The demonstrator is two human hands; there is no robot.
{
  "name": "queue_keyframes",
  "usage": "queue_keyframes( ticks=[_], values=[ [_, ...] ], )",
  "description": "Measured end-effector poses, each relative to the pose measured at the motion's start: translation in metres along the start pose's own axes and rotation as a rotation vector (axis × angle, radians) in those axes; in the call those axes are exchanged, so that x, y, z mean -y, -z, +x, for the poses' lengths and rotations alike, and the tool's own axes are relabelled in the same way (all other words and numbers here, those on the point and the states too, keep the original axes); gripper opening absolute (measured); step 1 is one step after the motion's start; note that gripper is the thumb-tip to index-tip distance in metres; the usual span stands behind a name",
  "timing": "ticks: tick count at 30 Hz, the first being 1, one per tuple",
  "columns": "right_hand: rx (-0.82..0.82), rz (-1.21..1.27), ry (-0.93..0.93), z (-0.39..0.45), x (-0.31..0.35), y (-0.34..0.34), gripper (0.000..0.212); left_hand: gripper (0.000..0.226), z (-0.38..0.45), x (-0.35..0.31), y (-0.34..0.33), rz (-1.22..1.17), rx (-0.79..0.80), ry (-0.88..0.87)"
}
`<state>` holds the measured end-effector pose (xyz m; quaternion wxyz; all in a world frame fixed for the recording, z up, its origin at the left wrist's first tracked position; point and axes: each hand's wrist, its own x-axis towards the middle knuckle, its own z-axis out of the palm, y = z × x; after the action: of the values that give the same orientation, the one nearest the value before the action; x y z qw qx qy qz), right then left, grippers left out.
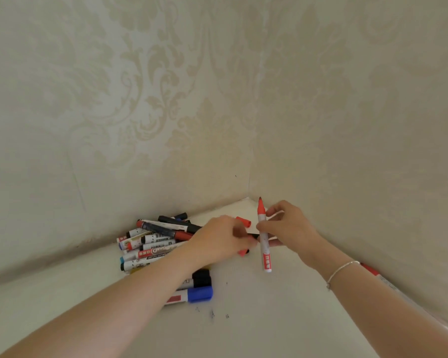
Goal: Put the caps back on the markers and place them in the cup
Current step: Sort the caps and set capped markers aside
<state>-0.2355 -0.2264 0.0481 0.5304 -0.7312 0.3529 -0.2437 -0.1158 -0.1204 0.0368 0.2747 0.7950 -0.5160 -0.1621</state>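
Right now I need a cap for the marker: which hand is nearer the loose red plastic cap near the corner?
Left. The left hand lies just beside the red cap; the right hand sits farther right.

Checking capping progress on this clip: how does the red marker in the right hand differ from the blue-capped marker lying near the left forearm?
The red marker is uncapped, tip exposed; the blue-capped marker is capped. The red marker is held near upright by the right hand; the blue-capped one lies flat on the table, untouched. Both have white barrels.
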Motion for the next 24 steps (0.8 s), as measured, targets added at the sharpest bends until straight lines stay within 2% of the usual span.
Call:
queue_keyframes(
  ticks=[2,5,9,12,18,24],
  values=[
    [-0.003,0.060,0.024,-0.002,0.004,0.001,0.021,0.022,0.002,-0.002,0.009,-0.395,-0.064,0.048],
    [0.035,0.121,0.046,-0.006,0.008,0.003,0.017,0.022,0.004,0.001,0.019,-0.825,-0.067,0.135],
    [0.114,0.011,0.078,-0.013,0.011,0.001,0.012,0.023,0.005,0.010,0.023,-1.162,-0.081,0.206],
    [0.125,-0.080,0.101,-0.014,0.012,-0.002,0.011,0.022,0.006,0.013,0.021,-1.236,-0.104,0.231],
    [0.105,-0.145,0.110,-0.014,0.010,-0.002,0.008,0.017,0.008,0.013,0.019,-1.212,-0.186,0.233],
    [0.127,-0.184,0.168,-0.013,0.005,-0.004,0.006,0.018,0.007,0.006,0.013,-0.871,-0.243,0.164]
  ],
)
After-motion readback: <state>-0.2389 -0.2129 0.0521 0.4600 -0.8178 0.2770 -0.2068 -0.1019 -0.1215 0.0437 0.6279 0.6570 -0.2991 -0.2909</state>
